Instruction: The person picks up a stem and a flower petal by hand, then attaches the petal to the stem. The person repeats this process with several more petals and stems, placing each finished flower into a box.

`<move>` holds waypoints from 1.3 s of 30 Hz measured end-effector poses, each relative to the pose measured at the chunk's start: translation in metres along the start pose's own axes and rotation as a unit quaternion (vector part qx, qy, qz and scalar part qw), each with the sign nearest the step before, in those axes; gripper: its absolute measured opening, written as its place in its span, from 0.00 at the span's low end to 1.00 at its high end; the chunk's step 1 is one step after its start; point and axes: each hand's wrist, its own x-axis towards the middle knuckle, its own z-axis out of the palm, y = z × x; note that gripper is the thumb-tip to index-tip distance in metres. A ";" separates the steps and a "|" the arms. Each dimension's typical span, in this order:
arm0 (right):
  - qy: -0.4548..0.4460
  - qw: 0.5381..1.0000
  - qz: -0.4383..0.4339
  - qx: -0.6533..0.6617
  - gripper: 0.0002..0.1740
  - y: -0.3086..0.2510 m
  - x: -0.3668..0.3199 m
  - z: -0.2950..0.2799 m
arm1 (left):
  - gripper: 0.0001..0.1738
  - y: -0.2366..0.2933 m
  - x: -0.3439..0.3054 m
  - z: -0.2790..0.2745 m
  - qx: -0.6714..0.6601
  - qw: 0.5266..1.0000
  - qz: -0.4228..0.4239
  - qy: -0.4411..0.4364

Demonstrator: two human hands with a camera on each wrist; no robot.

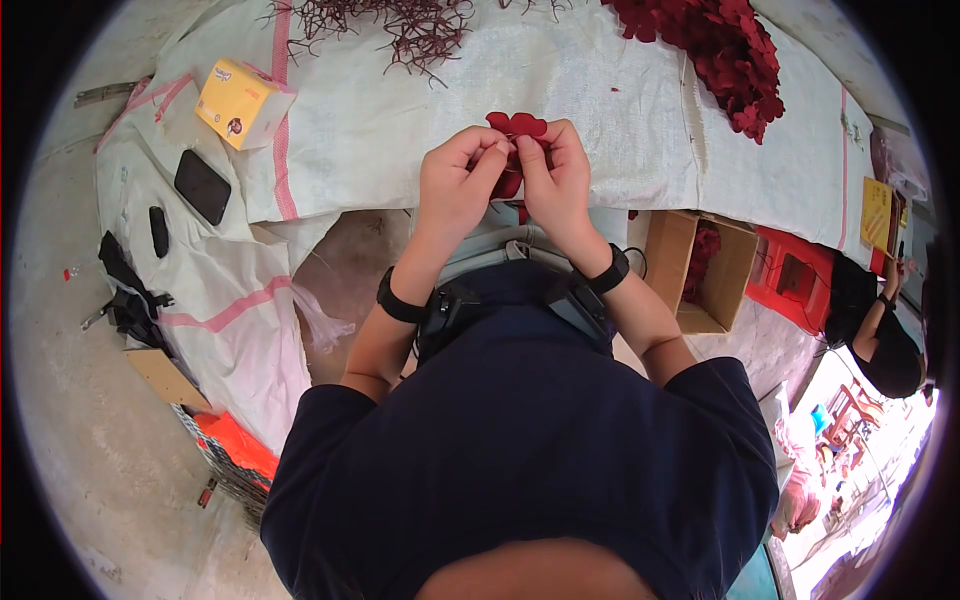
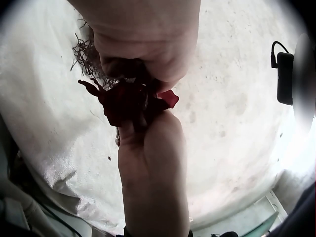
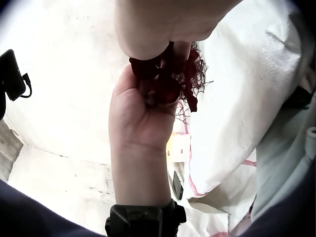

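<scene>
Dark red petals [image 1: 508,184] are held between both hands over the near edge of the white woven cloth. My left hand [image 1: 456,184] pinches them from the left, thumb and index finger bent together. From the other side my right hand [image 1: 556,186] grips the same piece, its thumb beside the left thumb. In the left wrist view the petals [image 2: 121,102] spread out between the two hands; in the right wrist view red petals [image 3: 168,89] lie against the fingers. The fingertips are partly hidden by petals.
Brown wiry twigs [image 1: 415,30] and a heap of red petals [image 1: 735,75] lie at the cloth's far side. Left are a yellow tissue pack [image 1: 236,100] and a phone [image 1: 203,187]. A cardboard box [image 1: 728,275] and red stool [image 1: 790,275] stand right; another person [image 1: 890,350] is beyond.
</scene>
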 end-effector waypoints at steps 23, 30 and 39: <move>-0.063 0.998 0.029 0.002 0.04 -0.003 0.004 -0.009 | 0.05 0.004 0.000 0.000 -0.016 0.999 -0.013 -0.025; -0.033 0.997 0.038 0.059 0.05 -0.009 0.008 -0.006 | 0.05 0.004 0.004 -0.005 -0.002 0.999 -0.009 -0.046; -0.053 0.992 0.077 0.083 0.04 -0.014 0.004 -0.009 | 0.06 0.006 0.000 -0.002 -0.025 0.998 -0.014 -0.049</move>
